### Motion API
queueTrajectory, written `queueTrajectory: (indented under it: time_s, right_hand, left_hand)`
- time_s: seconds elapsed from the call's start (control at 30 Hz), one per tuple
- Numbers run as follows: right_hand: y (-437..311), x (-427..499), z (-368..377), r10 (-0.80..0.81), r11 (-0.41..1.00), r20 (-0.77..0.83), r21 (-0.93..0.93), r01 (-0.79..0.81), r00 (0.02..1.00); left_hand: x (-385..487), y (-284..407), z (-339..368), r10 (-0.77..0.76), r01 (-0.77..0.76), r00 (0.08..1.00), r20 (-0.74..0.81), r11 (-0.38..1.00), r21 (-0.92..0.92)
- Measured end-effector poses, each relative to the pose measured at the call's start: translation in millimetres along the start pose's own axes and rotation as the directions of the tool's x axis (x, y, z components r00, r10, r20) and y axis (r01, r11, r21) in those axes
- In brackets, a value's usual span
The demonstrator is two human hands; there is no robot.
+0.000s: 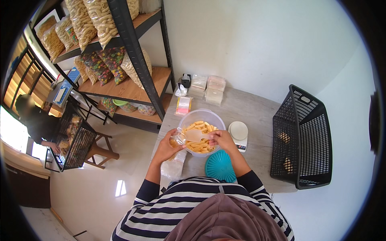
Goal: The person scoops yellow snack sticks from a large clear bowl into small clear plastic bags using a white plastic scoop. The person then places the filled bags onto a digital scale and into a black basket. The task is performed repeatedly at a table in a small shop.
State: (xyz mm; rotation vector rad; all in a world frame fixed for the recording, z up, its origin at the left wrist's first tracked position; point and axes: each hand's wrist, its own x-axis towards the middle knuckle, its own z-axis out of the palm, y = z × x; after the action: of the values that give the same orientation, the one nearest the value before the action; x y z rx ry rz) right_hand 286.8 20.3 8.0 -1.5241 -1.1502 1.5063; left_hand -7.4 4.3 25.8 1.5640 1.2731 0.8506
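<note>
My left hand point(166, 148) grips a clear plastic bag point(180, 138), with some yellow snack pieces visible by the palm. In my right hand point(223, 140) is the handle of a translucent white plastic scoop point(193, 135), its head pointing left at the bag's mouth. Both are over a round clear plastic tub point(202, 111) holding yellow tube-shaped snacks point(200, 147). Right of the tub sits a white kitchen scale point(238, 131). A teal ribbed lid point(219, 165) lies under my right forearm. Clear plastic bags point(172, 169) lie below my left hand.
Packs of clear bags point(214, 89) and a small black box point(185, 80) stand at the table's point(256, 105) back. A black plastic crate point(313, 144) is at right. Shelves point(129, 84) hold bagged snacks. At left, a person point(39, 120) reaches into another black crate point(78, 150).
</note>
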Motion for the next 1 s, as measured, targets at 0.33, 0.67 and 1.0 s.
queueTrajectory:
  time_s: [0.33,0.67,1.0]
  right_hand:
    - [-34.4,-9.2,-16.2,-0.673,0.539,-0.174,-0.782,0.315,0.719]
    - [-22.0,-39.1,-17.1,-0.619,0.406,-0.03,-0.867,0.287,0.785]
    - [2.8,-29.1,-16.2,-0.524,0.534,-0.142,-0.823,0.194,0.84]
  left_hand:
    - [-6.4,9.8,-1.4,-0.033,0.044,0.996,0.086,0.99,-0.137]
    - [-8.8,-14.0,12.9,0.021,-0.012,0.999,0.045,0.983,-0.183]
    - [-8.2,6.1,10.4,-0.007,0.022,0.996,0.09,0.987,-0.162]
